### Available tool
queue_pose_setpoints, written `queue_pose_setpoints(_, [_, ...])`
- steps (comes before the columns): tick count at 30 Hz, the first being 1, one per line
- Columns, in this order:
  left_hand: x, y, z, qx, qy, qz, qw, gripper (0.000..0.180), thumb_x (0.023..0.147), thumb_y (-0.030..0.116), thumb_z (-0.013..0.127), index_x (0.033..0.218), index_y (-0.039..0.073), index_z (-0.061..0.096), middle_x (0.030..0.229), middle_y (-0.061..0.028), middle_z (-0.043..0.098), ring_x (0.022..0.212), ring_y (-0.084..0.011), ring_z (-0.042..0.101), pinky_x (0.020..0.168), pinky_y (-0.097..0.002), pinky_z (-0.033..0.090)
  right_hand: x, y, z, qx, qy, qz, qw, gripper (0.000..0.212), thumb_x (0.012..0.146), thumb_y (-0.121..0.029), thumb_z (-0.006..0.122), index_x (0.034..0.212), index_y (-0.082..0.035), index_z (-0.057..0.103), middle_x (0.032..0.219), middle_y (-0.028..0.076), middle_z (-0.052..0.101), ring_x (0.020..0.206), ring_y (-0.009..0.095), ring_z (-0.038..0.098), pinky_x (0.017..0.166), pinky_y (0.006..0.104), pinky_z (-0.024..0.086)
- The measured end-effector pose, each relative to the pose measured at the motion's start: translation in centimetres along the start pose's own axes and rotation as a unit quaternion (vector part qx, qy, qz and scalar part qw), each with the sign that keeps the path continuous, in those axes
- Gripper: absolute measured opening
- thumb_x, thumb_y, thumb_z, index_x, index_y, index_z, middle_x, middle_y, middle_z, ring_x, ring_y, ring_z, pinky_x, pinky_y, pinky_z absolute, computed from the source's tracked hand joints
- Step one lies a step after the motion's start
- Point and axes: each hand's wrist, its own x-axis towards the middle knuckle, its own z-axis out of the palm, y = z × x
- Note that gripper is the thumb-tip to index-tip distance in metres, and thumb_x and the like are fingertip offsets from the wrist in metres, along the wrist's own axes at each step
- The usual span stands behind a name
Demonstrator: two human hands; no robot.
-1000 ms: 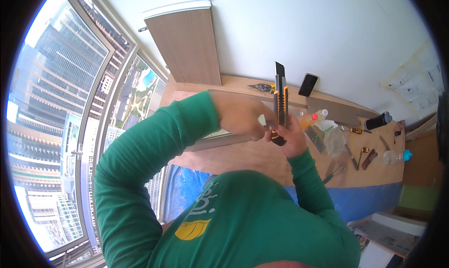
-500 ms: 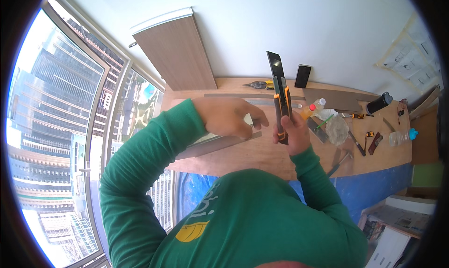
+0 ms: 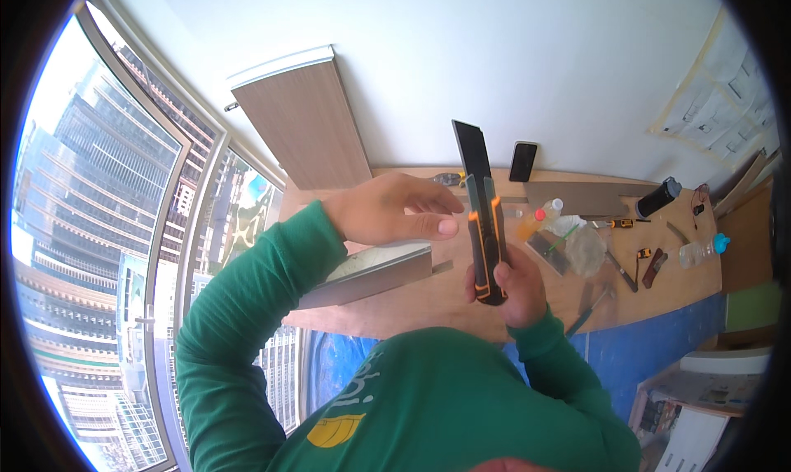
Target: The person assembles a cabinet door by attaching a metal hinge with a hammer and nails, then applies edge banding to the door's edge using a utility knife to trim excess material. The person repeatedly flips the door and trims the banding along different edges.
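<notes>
My right hand (image 3: 524,289) is wrapped round the black-and-orange handle of a utility knife (image 3: 489,262). The knife stands nearly upright, its wide dark blade (image 3: 470,146) extended far out of the top. Just left of it hovers my left hand (image 3: 387,208), thumb and fingers apart, with nothing seen in it. Its fingertips are close to the knife, apparently not touching. Below my left hand a grey-edged board piece (image 3: 375,276) with a pale top lies on the wooden worktable (image 3: 395,305); my left forearm hides part of it.
A wood-grain panel (image 3: 305,126) leans on the wall beside the window. A phone (image 3: 523,161) stands against the wall. To the right are a bottle of orange liquid (image 3: 531,222), a plastic bag (image 3: 585,252), a black cylinder (image 3: 657,198), a tape measure (image 3: 643,254) and a clear bottle (image 3: 696,253).
The view has tilted up. The knife has come slightly left and nearer my body. My left hand's fingers have straightened, with the thumb now pointing toward the knife.
</notes>
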Motion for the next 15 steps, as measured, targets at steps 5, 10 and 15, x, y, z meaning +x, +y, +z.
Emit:
queue_pose_setpoints(5, [-0.1, -0.8, -0.8, -0.099, -0.028, 0.037, 0.994, 0.054, 0.103, 0.04, 0.056, 0.133, -0.004, 0.065, 0.124, -0.0186, 0.072, 0.119, -0.0273, 0.067, 0.108, -0.0409, 0.047, -0.3, -0.3, 0.2, 0.032, -0.006, -0.001, 0.999, 0.054, 0.106, -0.044, 0.057, 0.126, 0.006, 0.059, 0.099, 0.015, 0.07, 0.083, 0.021, 0.069, 0.077, 0.0348, 0.056])
queue_pose_setpoints(10, [1.0, -1.9, -1.6, -0.054, 0.064, -0.056, 0.995, 0.046, 0.102, 0.03, 0.049, 0.126, -0.002, 0.071, 0.119, -0.0174, 0.074, 0.113, -0.0269, 0.069, 0.103, -0.0422, 0.05, 0.1, -0.9, 0.4, -0.004, 0.022, -0.054, 0.998, 0.061, 0.105, -0.047, 0.058, 0.132, 0.008, 0.058, 0.105, 0.015, 0.069, 0.091, 0.021, 0.066, 0.081, 0.0348, 0.054])
queue_pose_setpoints(15, [1.0, -1.8, -1.6, 0.166, 0.13, -0.201, 0.957, 0.04, 0.095, 0.033, 0.06, 0.119, 0.004, 0.075, 0.113, -0.0166, 0.076, 0.108, -0.0309, 0.07, 0.096, -0.041, 0.054, 1.4, -5.2, 2.0, -0.348, -0.021, -0.182, 0.919, 0.056, 0.1, -0.028, 0.071, 0.143, 0.004, 0.057, 0.112, 0.013, 0.065, 0.093, 0.019, 0.062, 0.081, 0.0343, 0.053])
